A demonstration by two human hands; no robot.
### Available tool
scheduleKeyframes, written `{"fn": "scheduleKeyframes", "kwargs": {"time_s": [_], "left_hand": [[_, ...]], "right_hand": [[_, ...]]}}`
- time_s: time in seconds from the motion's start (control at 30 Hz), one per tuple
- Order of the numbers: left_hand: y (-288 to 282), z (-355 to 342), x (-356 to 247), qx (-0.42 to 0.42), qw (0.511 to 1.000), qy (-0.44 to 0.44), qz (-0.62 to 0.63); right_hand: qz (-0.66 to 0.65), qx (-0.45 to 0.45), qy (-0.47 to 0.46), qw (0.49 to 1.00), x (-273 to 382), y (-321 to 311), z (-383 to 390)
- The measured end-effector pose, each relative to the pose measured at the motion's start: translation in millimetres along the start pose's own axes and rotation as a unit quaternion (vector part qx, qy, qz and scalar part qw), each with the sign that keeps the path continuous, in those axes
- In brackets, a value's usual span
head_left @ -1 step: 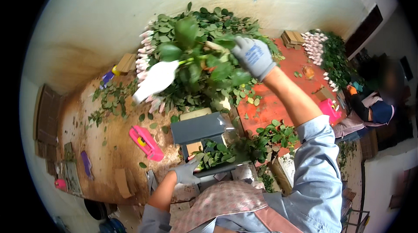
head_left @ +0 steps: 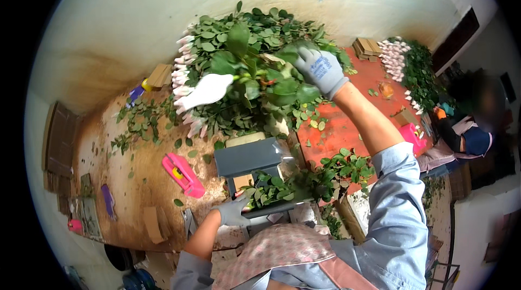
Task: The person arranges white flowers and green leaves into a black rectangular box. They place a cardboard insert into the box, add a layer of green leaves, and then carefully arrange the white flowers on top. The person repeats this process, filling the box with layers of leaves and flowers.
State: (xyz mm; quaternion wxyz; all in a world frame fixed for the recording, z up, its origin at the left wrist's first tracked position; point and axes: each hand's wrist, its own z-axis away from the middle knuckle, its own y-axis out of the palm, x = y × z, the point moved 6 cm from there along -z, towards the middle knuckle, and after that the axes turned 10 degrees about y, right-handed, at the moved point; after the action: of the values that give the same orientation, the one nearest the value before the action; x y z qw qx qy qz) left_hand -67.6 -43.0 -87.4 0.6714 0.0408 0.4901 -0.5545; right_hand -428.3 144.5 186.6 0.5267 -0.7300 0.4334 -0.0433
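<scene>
My right hand (head_left: 322,72), in a grey glove, is raised over the leafy pile with its fingers closed round the stem of a rose. The rose's bud wears a white sleeve (head_left: 209,92) and points left, with broad green leaves (head_left: 255,75) between it and my hand. Low in front of me, my gloved left hand (head_left: 233,212) rests at the left end of a dark grey trough-like stand (head_left: 244,160). Its fingers curl against leafy stems (head_left: 268,189) lying there; the fingertips are partly hidden.
Many sleeved roses (head_left: 187,78) are heaped at the wall. A pink tape dispenser (head_left: 183,175) and loose leaves lie on the wooden table (head_left: 130,181). Right is a red tabletop (head_left: 347,132) with cardboard pieces (head_left: 366,47) and more roses (head_left: 392,58). A co-worker (head_left: 461,132) is at far right.
The rose in my right hand has shifted slightly right, its white sleeve tilting up a little. My left hand stays at the stand.
</scene>
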Motion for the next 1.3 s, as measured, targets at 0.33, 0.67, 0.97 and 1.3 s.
{"fn": "scheduleKeyframes", "kwargs": {"time_s": [0.33,0.67,0.97,1.3], "left_hand": [[12,6,7,0.006,0.999,-0.019,0.035],[-5,16,-16,-0.004,0.996,-0.068,0.059],[-12,21,-19,0.017,0.993,-0.098,0.064],[-8,16,-13,-0.027,0.995,-0.064,0.077]], "right_hand": [[-0.013,0.198,-0.083,0.977,140,-40,138],[-0.044,0.398,-0.130,0.907,216,128,270],[-0.155,0.359,-0.165,0.906,284,11,178],[-0.213,0.204,-0.196,0.935,348,98,187]]}}
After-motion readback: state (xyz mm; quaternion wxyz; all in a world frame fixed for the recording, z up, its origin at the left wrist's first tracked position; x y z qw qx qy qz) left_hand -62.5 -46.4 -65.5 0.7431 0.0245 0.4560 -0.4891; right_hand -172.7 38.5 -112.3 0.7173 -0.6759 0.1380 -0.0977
